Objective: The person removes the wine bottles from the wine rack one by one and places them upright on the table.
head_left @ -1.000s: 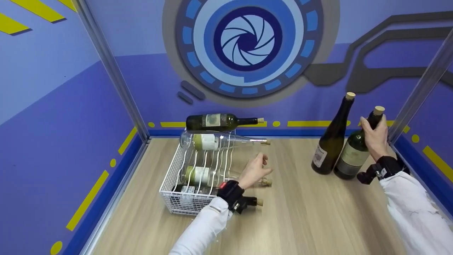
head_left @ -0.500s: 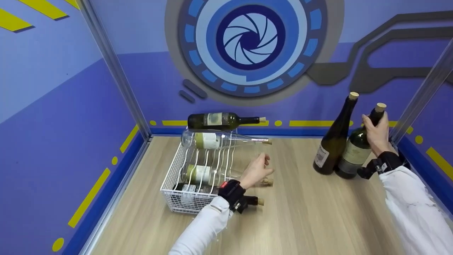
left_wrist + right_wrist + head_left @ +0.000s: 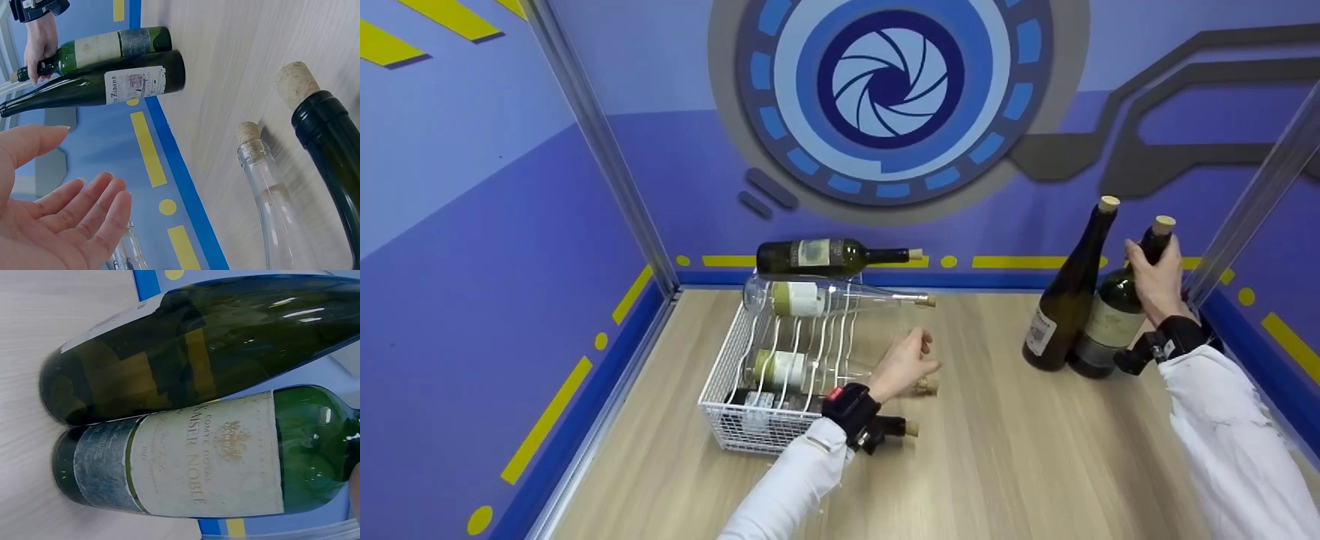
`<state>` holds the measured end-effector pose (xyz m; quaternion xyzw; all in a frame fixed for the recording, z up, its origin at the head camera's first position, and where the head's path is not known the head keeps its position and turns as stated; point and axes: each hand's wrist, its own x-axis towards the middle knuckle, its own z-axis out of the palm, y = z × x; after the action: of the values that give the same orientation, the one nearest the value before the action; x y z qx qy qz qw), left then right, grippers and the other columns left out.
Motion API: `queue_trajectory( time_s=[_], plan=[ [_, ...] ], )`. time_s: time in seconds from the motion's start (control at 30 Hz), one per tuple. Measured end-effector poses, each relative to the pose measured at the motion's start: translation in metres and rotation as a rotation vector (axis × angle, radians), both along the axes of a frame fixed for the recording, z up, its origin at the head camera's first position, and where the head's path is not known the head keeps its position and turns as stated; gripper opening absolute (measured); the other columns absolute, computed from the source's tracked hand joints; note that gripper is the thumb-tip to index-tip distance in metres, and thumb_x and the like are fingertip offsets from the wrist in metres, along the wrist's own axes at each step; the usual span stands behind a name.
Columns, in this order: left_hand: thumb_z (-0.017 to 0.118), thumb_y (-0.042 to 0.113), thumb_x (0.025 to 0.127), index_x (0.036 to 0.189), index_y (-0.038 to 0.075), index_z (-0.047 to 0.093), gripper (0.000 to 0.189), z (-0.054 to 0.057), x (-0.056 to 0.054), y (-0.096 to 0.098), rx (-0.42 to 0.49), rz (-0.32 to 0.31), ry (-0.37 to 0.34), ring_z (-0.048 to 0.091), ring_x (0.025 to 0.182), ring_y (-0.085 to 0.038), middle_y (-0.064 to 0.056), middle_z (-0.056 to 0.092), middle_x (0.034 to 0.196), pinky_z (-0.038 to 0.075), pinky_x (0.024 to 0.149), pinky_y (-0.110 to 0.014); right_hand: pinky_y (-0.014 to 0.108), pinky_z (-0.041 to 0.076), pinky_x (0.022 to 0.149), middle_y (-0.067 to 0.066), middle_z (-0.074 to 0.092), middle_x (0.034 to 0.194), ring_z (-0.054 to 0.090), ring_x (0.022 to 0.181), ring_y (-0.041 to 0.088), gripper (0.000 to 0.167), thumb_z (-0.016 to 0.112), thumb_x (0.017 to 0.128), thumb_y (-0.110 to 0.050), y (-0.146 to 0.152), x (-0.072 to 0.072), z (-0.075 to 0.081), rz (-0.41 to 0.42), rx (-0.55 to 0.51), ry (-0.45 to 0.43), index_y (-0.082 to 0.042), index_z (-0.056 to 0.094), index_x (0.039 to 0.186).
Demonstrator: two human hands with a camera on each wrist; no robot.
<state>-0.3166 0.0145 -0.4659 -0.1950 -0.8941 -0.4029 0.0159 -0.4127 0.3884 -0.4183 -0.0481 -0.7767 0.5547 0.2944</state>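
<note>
My right hand (image 3: 1159,283) grips the neck of a corked green wine bottle (image 3: 1112,319) with a cream and grey label, upright on the table. A taller dark wine bottle (image 3: 1061,300) stands against its left side. My left hand (image 3: 906,364), fingers loosely bent and holding nothing, hovers over the neck end of a clear bottle (image 3: 787,370) in a white wire rack (image 3: 720,420). The left wrist view shows its palm and spread thumb (image 3: 34,145). Part of that clear bottle is hidden behind the left hand and wrist.
Another clear bottle (image 3: 802,298) and a dark green bottle (image 3: 810,257) lie across the rack's far end. A dark bottle (image 3: 894,426) lies at its near end, partly behind the left wrist. Blue walls (image 3: 660,172) with metal posts (image 3: 611,161) enclose the wooden table (image 3: 982,450).
The view shifted slightly early on. Both hands and all the bottles stay almost where they were; the right hand and its wine bottle shift only a touch.
</note>
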Motion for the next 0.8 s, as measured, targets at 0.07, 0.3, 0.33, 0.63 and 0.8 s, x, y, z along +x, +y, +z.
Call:
queue_trajectory(
  time_s=[0.07,0.3,0.33,0.63,0.8],
  plan=[
    [0.069,0.007,0.076,0.100,0.002,0.052,0.030,-0.001,0.000,0.000,0.000,0.001,-0.007,0.052,0.075,-0.014,-0.008,0.056,0.089,0.043,0.064,-0.020,0.023,0.033,0.076,-0.007,0.048,0.085,0.046,0.079,0.005,0.019,0.056,0.089,-0.026,0.003,0.000,0.000,-0.001,0.041,-0.026,-0.016,0.045,0.100],
    [0.069,0.008,0.076,0.100,0.002,0.052,0.030,-0.002,-0.001,0.000,-0.004,0.005,0.006,0.052,0.074,-0.014,-0.008,0.055,0.088,0.043,0.064,-0.021,0.035,0.033,0.079,0.010,0.045,0.099,0.044,0.092,0.025,0.044,0.053,0.087,-0.042,0.010,0.009,0.010,0.068,0.214,-0.164,-0.005,0.043,0.108],
    [0.069,0.008,0.076,0.100,0.002,0.052,0.030,-0.002,-0.001,0.001,-0.003,0.002,0.009,0.052,0.074,-0.014,-0.008,0.056,0.088,0.043,0.064,-0.021,0.039,0.032,0.080,0.015,0.044,0.102,0.042,0.096,0.030,0.052,0.052,0.087,-0.044,0.011,0.010,0.012,0.081,0.244,-0.196,0.000,0.040,0.112],
    [0.070,0.009,0.076,0.099,0.003,0.052,0.030,-0.002,0.000,0.001,-0.009,-0.009,-0.005,0.052,0.072,-0.014,-0.009,0.056,0.088,0.043,0.063,-0.021,0.057,0.031,0.081,0.044,0.028,0.110,0.036,0.099,0.052,0.090,0.041,0.086,-0.058,0.010,0.029,0.024,0.161,0.514,-0.441,0.026,0.025,0.116],
    [0.070,0.008,0.076,0.099,0.003,0.052,0.030,-0.004,0.001,0.001,-0.010,-0.016,-0.005,0.052,0.073,-0.014,-0.008,0.056,0.087,0.043,0.063,-0.021,0.059,0.031,0.081,0.051,0.025,0.109,0.034,0.095,0.058,0.099,0.029,0.086,-0.064,-0.001,0.045,0.026,0.151,0.665,-0.585,0.032,0.029,0.108]
  ],
)
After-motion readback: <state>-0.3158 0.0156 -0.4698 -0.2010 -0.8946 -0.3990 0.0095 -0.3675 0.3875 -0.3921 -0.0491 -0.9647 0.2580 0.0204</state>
